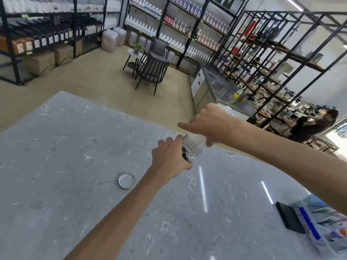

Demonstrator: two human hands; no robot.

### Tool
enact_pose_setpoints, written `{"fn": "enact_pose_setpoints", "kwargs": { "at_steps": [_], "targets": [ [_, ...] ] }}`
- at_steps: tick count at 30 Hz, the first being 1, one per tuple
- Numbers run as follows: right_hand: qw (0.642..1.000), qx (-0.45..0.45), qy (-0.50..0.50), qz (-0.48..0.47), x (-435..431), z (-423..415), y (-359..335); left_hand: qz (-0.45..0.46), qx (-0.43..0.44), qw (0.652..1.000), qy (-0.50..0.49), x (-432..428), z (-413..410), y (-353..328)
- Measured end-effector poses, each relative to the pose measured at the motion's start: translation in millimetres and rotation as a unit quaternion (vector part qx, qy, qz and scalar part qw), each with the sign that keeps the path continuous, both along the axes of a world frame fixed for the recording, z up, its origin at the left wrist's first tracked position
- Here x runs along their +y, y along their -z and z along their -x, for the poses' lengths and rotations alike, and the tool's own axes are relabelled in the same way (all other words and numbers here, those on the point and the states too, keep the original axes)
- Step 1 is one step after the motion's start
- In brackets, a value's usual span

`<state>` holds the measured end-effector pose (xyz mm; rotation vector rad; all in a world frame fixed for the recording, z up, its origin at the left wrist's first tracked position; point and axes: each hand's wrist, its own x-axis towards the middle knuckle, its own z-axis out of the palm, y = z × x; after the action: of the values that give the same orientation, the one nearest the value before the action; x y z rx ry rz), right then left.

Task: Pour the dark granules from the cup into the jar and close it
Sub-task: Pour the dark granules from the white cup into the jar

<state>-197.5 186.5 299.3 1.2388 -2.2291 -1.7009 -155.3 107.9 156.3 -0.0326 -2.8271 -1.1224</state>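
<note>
Jar (190,150): gripped in left hand (171,156) above tabletop (75,147), mouth tilted up-right | Cup (228,109): tipped, clasped in right hand (208,122), just above jar mouth | Granules (185,155): dark, inside jar | Lid (126,181): flat, left of left forearm, nearer left hand

Glossy grey marble-look table (75,147), clear ribbed jar (191,147), probably plastic, white-lined lid (126,181)
</note>
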Motion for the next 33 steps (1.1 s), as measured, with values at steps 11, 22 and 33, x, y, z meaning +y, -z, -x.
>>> {"fn": "enact_pose_setpoints", "kwargs": {
  "at_steps": [11, 22, 33],
  "targets": [
    [1.000, 0.008, 0.018, 0.008, -4, 4, 2, 0.008, -0.004, 1.000, -0.003, 1, -2, 6],
    [0.993, -0.028, 0.019, 0.116, 13, 4, 11, -0.025, -0.004, 1.000, 0.005, -15, 0, 23],
    [0.764, -0.293, 0.247, 0.519, 57, -4, 56, -0.229, -0.031, 0.973, 0.008, -67, -42, 64]
  ]
}}
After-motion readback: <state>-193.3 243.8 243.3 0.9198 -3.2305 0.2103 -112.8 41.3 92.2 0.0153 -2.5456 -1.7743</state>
